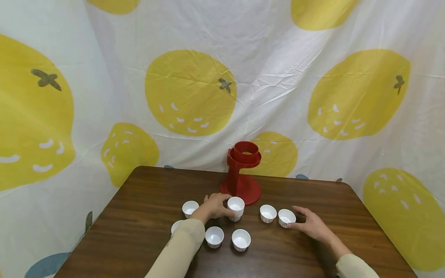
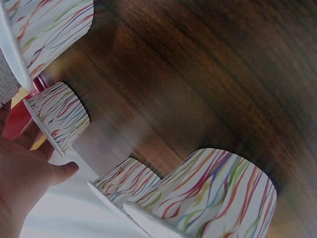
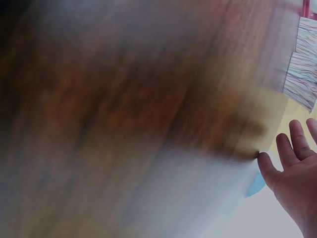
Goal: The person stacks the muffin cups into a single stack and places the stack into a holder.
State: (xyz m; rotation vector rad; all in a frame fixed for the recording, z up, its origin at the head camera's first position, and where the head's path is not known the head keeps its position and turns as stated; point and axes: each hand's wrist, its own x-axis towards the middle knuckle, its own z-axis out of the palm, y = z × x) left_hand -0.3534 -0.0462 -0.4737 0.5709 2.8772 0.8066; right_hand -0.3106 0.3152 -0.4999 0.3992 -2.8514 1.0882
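Observation:
My left hand [image 1: 215,206] holds a white paper cup [image 1: 236,204] between thumb and fingers, in front of the red stand. This cup looks taller than the others, with a second rim lower down. In the left wrist view, fingers of my left hand [image 2: 25,183] pass behind a striped cup [image 2: 59,119]. My right hand [image 1: 313,226] reaches to the right-hand paper cup [image 1: 286,217], thumb and fingers spread beside it; whether it touches is unclear. The right wrist view is blurred and shows my right hand [image 3: 297,173] with fingers apart, below striped cups [image 3: 303,74].
A red stand [image 1: 243,189] with a raised ring stands at the back. More cups sit upright on the wooden table [image 1: 153,204]: one [image 1: 268,213] at right, two in front [image 1: 214,236], and others at left [image 1: 190,208]. A lemon-print curtain [image 1: 264,46] hangs behind.

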